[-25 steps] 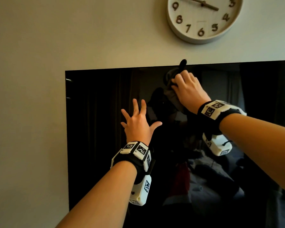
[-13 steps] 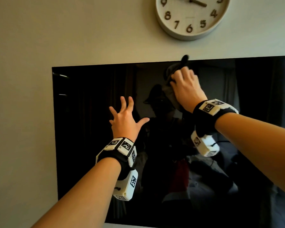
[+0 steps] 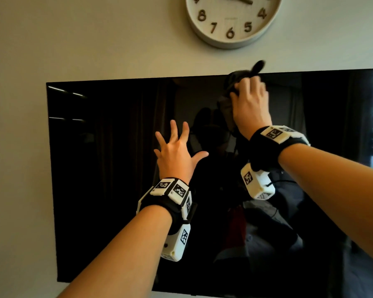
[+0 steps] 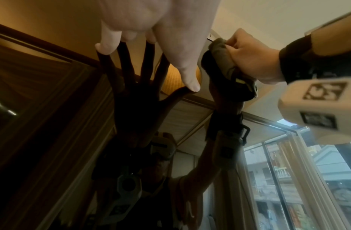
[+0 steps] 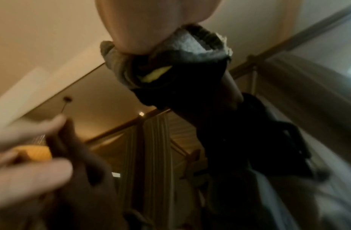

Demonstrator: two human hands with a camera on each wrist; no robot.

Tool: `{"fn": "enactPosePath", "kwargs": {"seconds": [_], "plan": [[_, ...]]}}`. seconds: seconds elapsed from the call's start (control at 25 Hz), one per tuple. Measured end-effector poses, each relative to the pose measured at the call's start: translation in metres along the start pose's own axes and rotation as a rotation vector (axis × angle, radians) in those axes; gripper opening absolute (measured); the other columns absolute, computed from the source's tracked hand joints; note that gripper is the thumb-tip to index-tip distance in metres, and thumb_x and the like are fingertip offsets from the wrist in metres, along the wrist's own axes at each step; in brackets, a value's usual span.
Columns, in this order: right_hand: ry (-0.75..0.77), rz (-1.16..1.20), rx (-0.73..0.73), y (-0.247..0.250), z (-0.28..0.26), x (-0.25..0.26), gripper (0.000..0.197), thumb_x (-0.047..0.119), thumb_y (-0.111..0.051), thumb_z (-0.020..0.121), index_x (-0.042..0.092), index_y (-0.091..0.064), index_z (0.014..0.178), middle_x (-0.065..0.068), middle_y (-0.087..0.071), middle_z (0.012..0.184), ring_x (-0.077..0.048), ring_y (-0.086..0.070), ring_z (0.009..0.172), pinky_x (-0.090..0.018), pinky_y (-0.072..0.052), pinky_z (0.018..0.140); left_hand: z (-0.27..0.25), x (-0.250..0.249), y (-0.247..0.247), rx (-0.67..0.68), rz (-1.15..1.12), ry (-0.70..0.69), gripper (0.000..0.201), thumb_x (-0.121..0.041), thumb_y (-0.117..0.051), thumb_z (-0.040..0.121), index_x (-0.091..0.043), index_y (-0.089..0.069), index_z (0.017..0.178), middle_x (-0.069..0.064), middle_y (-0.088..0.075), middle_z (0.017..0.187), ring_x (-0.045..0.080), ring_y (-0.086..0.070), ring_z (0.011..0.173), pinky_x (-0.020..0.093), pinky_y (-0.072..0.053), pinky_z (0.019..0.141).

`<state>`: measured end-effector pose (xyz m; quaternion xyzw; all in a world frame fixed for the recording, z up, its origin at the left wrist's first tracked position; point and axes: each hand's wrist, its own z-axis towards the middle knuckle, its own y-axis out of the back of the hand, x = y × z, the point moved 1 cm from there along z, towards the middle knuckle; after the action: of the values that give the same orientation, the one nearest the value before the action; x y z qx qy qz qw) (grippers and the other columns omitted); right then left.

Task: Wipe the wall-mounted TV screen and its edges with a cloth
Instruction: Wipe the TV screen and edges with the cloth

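The black wall-mounted TV screen (image 3: 108, 168) fills the middle of the head view, its top edge running just below the clock. My right hand (image 3: 249, 104) grips a bunched dark grey cloth (image 3: 233, 81) and presses it against the screen at the top edge; a tip of cloth sticks up over that edge. The cloth (image 4: 219, 52) shows wadded under the right hand's fingers in the left wrist view, and again as the cloth (image 5: 190, 46) in the right wrist view. My left hand (image 3: 177, 147) is spread, fingertips (image 4: 106, 46) touching the glass near the screen's centre.
A round white wall clock (image 3: 233, 20) hangs just above the TV's top edge. Pale bare wall (image 3: 17, 147) lies left of the screen. The glass reflects a room, curtains and a window.
My right hand has kept rubbing the cloth at the top edge, shifting slightly right. The left hand stays spread on the glass. The head view has shifted a little.
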<state>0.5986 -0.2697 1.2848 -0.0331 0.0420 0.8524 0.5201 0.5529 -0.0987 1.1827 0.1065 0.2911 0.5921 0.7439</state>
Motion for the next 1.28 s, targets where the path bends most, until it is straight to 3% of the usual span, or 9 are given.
{"fn": "enactPosePath", "kwargs": {"seconds": [0.08,0.24,0.36,0.48,0.6,0.8,0.92,1.08,1.28], "plan": [[0.171,-0.003,0.055,-0.001,-0.009,-0.002,0.026,0.021,-0.043,0.091,-0.002,-0.053,0.096,-0.026,-0.052,0.096,-0.04,-0.05,0.081,-0.048,-0.044,0.065,0.0,0.0,-0.002,-0.017,0.023,-0.002,0.088,-0.065,-0.058,0.078,-0.03,-0.019,0.149,0.002,-0.011,0.159,0.044,-0.009,0.142,0.061,-0.033,0.104],[-0.113,0.04,-0.063,0.007,0.004,-0.015,0.023,0.017,-0.045,0.092,-0.003,-0.053,0.1,-0.026,-0.052,0.103,-0.041,-0.05,0.088,-0.045,-0.04,0.07,0.0,0.001,-0.005,-0.027,0.042,-0.012,0.087,-0.066,-0.055,0.079,-0.03,-0.018,0.15,0.002,-0.011,0.159,0.043,-0.01,0.142,0.061,-0.034,0.103],[0.074,0.032,0.011,0.007,-0.004,-0.016,0.024,0.018,-0.043,0.091,-0.003,-0.053,0.095,-0.025,-0.053,0.096,-0.041,-0.051,0.08,-0.046,-0.042,0.067,-0.002,0.002,-0.007,-0.047,0.069,-0.025,0.087,-0.067,-0.053,0.08,-0.029,-0.018,0.15,0.002,-0.011,0.159,0.044,-0.011,0.142,0.061,-0.036,0.101],[0.003,0.022,-0.015,0.017,0.003,-0.027,0.021,0.015,-0.045,0.091,-0.005,-0.053,0.096,-0.026,-0.053,0.098,-0.041,-0.051,0.082,-0.046,-0.043,0.069,-0.003,0.002,-0.007,-0.046,0.075,-0.032,0.087,-0.065,-0.054,0.08,-0.028,-0.019,0.15,0.004,-0.012,0.159,0.045,-0.011,0.141,0.061,-0.036,0.1],[0.179,0.012,0.124,0.022,-0.001,-0.032,0.015,0.01,-0.049,0.09,-0.004,-0.051,0.096,-0.026,-0.051,0.095,-0.04,-0.05,0.078,-0.046,-0.044,0.065,-0.003,0.0,-0.005,-0.032,0.07,-0.033,0.088,-0.065,-0.056,0.079,-0.026,-0.02,0.15,0.006,-0.013,0.159,0.046,-0.011,0.14,0.063,-0.039,0.099],[0.226,-0.008,0.195,0.034,0.006,-0.048,0.016,0.008,-0.05,0.09,-0.004,-0.049,0.1,-0.026,-0.05,0.099,-0.04,-0.048,0.08,-0.048,-0.043,0.064,-0.005,-0.01,0.002,-0.023,-0.001,0.031,0.09,-0.061,-0.063,0.077,-0.024,-0.023,0.149,0.006,-0.013,0.159,0.046,-0.01,0.141,0.063,-0.042,0.095],[0.171,0.007,0.19,0.043,0.003,-0.063,0.016,0.008,-0.051,0.09,-0.005,-0.049,0.099,-0.027,-0.05,0.098,-0.041,-0.05,0.08,-0.047,-0.043,0.066,-0.007,-0.037,0.002,-0.072,-0.03,0.026,0.092,-0.062,-0.064,0.076,-0.022,-0.025,0.149,0.007,-0.015,0.158,0.045,-0.012,0.141,0.063,-0.039,0.1],[0.164,0.039,0.212,0.057,0.002,-0.078,0.014,0.007,-0.051,0.09,-0.005,-0.048,0.098,-0.025,-0.051,0.096,-0.039,-0.049,0.079,-0.043,-0.039,0.066,-0.01,-0.088,-0.008,-0.037,-0.05,-0.031,0.092,-0.065,-0.058,0.078,-0.022,-0.02,0.15,0.006,-0.011,0.159,0.044,-0.007,0.142,0.062,-0.027,0.107],[0.118,-0.007,0.196,0.075,0.007,-0.097,0.029,0.017,-0.042,0.086,-0.003,-0.046,0.107,-0.025,-0.051,0.1,-0.037,-0.049,0.081,-0.043,-0.04,0.069,-0.015,-0.119,-0.021,-0.015,-0.049,-0.062,0.091,-0.066,-0.054,0.081,-0.022,-0.017,0.15,0.007,-0.007,0.159,0.042,-0.001,0.143,0.063,-0.021,0.108]]}}
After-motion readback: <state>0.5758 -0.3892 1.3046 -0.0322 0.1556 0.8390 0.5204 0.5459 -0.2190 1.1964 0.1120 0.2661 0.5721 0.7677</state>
